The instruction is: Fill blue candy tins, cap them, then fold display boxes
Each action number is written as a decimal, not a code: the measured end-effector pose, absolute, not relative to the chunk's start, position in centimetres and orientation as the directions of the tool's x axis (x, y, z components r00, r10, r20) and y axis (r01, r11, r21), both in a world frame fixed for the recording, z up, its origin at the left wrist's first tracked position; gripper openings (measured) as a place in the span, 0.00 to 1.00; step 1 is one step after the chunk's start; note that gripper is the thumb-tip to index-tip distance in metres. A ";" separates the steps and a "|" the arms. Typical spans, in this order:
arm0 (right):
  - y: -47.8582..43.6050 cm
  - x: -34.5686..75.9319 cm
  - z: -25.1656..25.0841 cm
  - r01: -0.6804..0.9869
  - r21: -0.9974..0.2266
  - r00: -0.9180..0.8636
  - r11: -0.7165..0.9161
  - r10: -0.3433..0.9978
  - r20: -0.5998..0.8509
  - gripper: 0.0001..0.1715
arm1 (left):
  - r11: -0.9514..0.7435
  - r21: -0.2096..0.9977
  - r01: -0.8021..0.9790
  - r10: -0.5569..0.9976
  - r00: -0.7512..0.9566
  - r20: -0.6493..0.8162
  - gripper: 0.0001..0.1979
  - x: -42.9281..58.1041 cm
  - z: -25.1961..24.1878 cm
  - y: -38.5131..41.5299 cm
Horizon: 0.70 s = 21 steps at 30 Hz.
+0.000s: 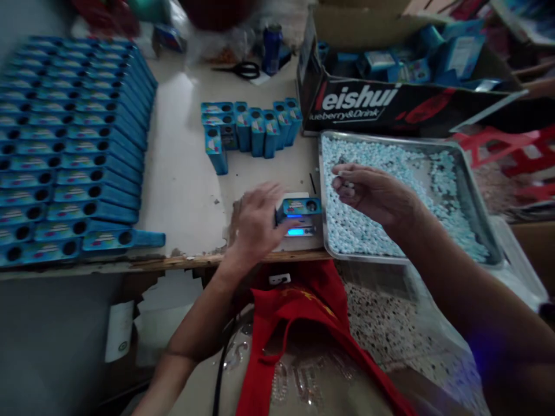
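My right hand (376, 193) is over the left part of a metal tray (477, 173). Its fingers are curled closed round a few small pale pieces that look like candies. Many such pale blue and white candies (364, 228) fill the tray. My left hand (259, 221) is slightly blurred, its fingers stretched out and thumb apart. It is beside a small blue box (299, 206) with a round dark hole on its top. That box is on a small digital scale (307, 231) with a lit blue display, near the table edge. My left thumb reaches toward the display.
Several similar blue boxes (255, 130) stand farther back, and a large block of them (99, 144) fills the left side. A cardboard carton (416, 110) holding blue boxes is behind the tray. Scissors (245, 70) and a blue can (272, 49) lie at the back.
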State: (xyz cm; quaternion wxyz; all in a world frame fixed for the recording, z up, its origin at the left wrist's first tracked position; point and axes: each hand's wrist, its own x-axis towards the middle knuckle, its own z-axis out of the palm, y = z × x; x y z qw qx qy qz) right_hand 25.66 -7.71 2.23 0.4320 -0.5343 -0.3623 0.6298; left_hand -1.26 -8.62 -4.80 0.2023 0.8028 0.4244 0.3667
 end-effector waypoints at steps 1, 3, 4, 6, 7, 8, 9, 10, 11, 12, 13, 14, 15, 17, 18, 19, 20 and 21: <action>-7.4 26.3 1.8 -0.209 -0.911 -0.027 -0.356 0.933 -0.358 0.10 | -0.618 0.541 0.570 0.786 0.473 0.399 0.32 -0.1 -4.0 -8.4; -6.4 27.0 0.8 -0.281 -0.900 0.008 -0.335 0.936 -0.351 0.10 | -0.679 0.422 0.601 0.728 0.623 0.285 0.27 1.7 -2.6 -8.0; -5.7 26.9 0.4 -0.289 -0.900 0.009 -0.327 0.939 -0.344 0.10 | -0.680 0.398 0.616 0.725 0.648 0.235 0.23 1.9 -1.9 -7.7; -4.0 25.5 -0.4 -0.231 -0.923 -0.035 -0.307 0.951 -0.307 0.10 | -0.624 0.385 0.680 0.775 0.602 0.191 0.18 0.6 -0.5 -7.1; -2.9 24.1 -0.7 -0.159 -0.946 -0.081 -0.284 0.958 -0.274 0.10 | -0.573 0.378 0.727 0.817 0.545 0.190 0.17 -0.9 0.3 -6.7; -1.6 22.3 -0.9 -0.065 -0.970 -0.132 -0.236 0.965 -0.226 0.10 | -0.517 0.365 0.774 0.856 0.481 0.190 0.17 -3.0 1.2 -6.2; -0.2 20.2 -1.1 0.047 -0.986 -0.189 -0.162 0.967 -0.168 0.12 | -0.458 0.343 0.820 0.889 0.419 0.186 0.18 -5.5 2.1 -5.6; 1.3 18.0 -1.2 0.166 -0.984 -0.232 -0.061 0.968 -0.099 0.13 | -0.421 0.318 0.849 0.907 0.386 0.170 0.19 -8.2 3.0 -5.0; 2.9 15.7 -1.4 0.288 -0.956 -0.261 0.058 0.965 -0.020 0.13 | -0.408 0.289 0.866 0.913 0.382 0.146 0.20 -11.1 3.8 -4.4; 4.5 13.5 -1.5 0.410 -0.896 -0.286 0.169 0.957 0.049 0.13 | -0.407 0.259 0.876 0.914 0.389 0.120 0.21 -14.0 4.5 -3.7; 6.0 11.6 -1.7 0.521 -0.814 -0.311 0.258 0.945 0.101 0.12 | -0.404 0.238 0.884 0.915 0.393 0.091 0.21 -16.8 5.0 -3.2; 7.3 9.9 -1.8 0.615 -0.719 -0.339 0.324 0.932 0.130 0.12 | -0.409 0.235 0.882 0.912 0.407 0.057 0.23 -19.4 5.3 -2.7; 8.3 8.6 -2.0 0.683 -0.626 -0.375 0.376 0.916 0.142 0.13 | -0.417 0.250 0.874 0.905 0.424 0.026 0.24 -21.7 5.3 -2.4; 9.8 7.0 -2.2 0.754 -0.476 -0.452 0.454 0.883 0.127 0.14 | -0.429 0.322 0.844 0.888 0.459 -0.020 0.25 -25.4 4.7 -2.1; 10.2 6.7 -2.2 0.774 -0.415 -0.480 0.478 0.870 0.107 0.14 | -0.430 0.365 0.826 0.880 0.474 -0.035 0.25 -26.7 4.2 -2.2; 10.3 6.6 -2.1 0.790 -0.358 -0.502 0.498 0.860 0.088 0.13 | -0.429 0.401 0.809 0.874 0.484 -0.043 0.24 -27.8 3.7 -2.4; 10.2 6.6 -1.9 0.808 -0.301 -0.513 0.507 0.856 0.067 0.11 | -0.427 0.426 0.798 0.870 0.490 -0.046 0.23 -28.5 3.2 -2.7; 9.9 6.7 -1.6 0.827 -0.244 -0.512 0.507 0.858 0.047 0.09 | -0.428 0.438 0.791 0.868 0.495 -0.047 0.23 -28.9 2.7 -3.1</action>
